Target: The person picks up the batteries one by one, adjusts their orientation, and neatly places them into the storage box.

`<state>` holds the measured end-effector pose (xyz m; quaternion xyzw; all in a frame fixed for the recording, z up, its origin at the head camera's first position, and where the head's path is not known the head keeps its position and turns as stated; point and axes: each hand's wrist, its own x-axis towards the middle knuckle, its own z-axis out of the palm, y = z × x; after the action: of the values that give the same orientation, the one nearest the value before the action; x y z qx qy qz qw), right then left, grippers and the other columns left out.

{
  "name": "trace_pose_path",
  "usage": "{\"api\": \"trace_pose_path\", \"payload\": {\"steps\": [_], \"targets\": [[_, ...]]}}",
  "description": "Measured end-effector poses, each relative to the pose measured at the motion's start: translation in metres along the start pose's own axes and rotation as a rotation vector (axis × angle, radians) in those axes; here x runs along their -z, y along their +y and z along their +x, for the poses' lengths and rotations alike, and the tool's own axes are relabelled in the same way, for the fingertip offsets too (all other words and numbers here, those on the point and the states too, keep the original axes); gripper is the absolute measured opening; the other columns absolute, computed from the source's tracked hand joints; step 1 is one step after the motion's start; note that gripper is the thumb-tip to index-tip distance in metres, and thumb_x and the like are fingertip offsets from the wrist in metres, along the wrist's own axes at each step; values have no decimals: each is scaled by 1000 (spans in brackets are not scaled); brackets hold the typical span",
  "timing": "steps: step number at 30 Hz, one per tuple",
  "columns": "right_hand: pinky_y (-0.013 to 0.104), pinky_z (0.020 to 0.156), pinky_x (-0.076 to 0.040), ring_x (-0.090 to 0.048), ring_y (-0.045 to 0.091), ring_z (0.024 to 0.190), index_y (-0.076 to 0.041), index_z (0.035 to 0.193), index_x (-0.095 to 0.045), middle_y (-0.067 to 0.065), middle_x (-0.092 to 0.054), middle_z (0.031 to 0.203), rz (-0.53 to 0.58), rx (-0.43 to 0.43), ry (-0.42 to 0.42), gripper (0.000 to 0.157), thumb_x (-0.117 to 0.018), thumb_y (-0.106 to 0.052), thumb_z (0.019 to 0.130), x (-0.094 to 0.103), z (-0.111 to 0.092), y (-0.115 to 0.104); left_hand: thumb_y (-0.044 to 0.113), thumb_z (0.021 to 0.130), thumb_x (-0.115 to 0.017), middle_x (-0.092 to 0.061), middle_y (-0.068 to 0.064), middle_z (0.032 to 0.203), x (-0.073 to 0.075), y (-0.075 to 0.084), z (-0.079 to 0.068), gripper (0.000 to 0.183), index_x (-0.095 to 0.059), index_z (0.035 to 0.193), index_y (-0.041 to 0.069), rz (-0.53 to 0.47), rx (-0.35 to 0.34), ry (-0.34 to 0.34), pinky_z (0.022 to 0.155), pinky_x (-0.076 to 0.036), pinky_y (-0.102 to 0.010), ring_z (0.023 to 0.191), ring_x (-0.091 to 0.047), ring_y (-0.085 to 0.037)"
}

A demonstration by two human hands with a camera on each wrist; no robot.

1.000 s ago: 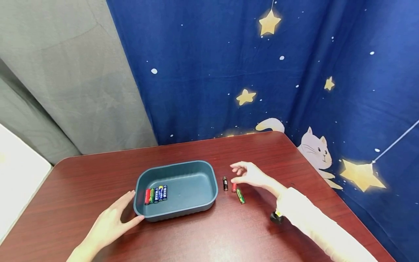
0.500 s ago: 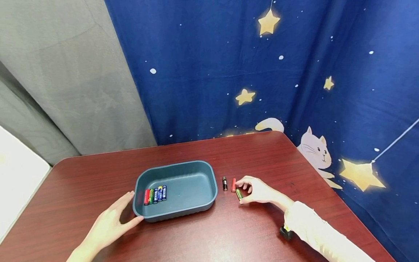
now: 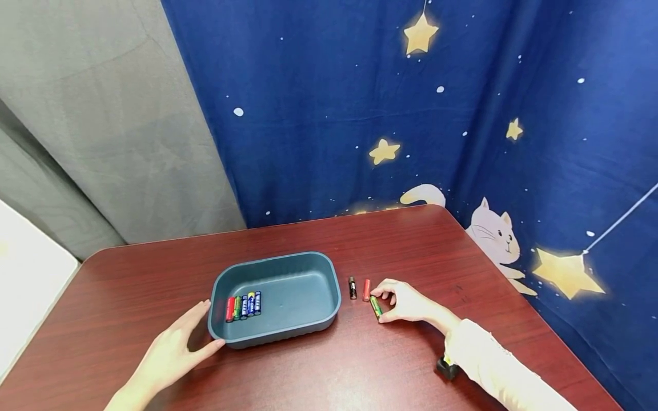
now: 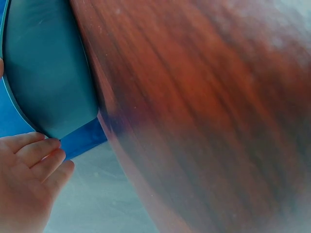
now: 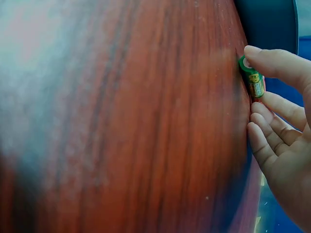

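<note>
My right hand (image 3: pixel 406 301) pinches a green battery (image 3: pixel 376 307) by its two ends, thumb at the near end and index finger at the far end. In the right wrist view the green battery (image 5: pixel 254 82) lies low at the table between thumb and index finger. Just left of it lie a red battery (image 3: pixel 366 290) and a black battery (image 3: pixel 352 288). My left hand (image 3: pixel 172 351) rests at the left end of a blue-green plastic bin (image 3: pixel 275 333), thumb and fingers spread and touching its rim. Several batteries (image 3: pixel 244 306) stand in a row inside the bin's left part.
The reddish-brown wooden table (image 3: pixel 308 377) carries everything. A blue star-patterned curtain (image 3: pixel 334 114) hangs behind its far edge, with a grey curtain (image 3: pixel 118 125) at the left. A white surface (image 3: pixel 25 274) shows at far left.
My right hand has moved from the red battery towards me and onto the green battery, its fingers now at both ends. The left hand and bin have stayed put.
</note>
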<state>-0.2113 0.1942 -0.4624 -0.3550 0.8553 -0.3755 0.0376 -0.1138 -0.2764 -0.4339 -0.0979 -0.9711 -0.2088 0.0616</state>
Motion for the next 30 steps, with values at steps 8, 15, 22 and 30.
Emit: {"api": "trace_pose_path", "payload": {"steps": [8,15,22,30], "targets": [[22,60,-47,-52,17,77,-6,97,-64,4,-58,85,-16,16,18,39,-81,-17,63,-2,0,0,64,72,-60,-43,-17,134,0,1,-1,89,-39,136,6,2,20,-13,87,-41,-58,119,-42,-35],[22,60,-48,-53,18,75,-6,97,-64,5,-59,82,45,-57,49,37,-80,-17,65,2,-3,4,64,72,-60,-43,-17,134,1,2,-1,89,-40,135,6,6,17,-11,87,-41,-58,119,-42,-35],[30,64,-51,-54,26,77,0,102,-62,13,-58,83,111,-123,67,40,-79,-11,68,13,1,-5,64,72,-60,-43,-18,134,1,3,-1,89,-39,136,6,4,17,-16,87,-41,-59,119,-42,-36],[26,65,-50,-53,16,76,-7,105,-63,5,-58,82,123,-122,89,43,-80,-19,68,24,20,-15,62,74,-60,-43,-19,133,3,4,1,88,-39,135,4,3,4,-13,87,-41,-58,118,-42,-36]]}}
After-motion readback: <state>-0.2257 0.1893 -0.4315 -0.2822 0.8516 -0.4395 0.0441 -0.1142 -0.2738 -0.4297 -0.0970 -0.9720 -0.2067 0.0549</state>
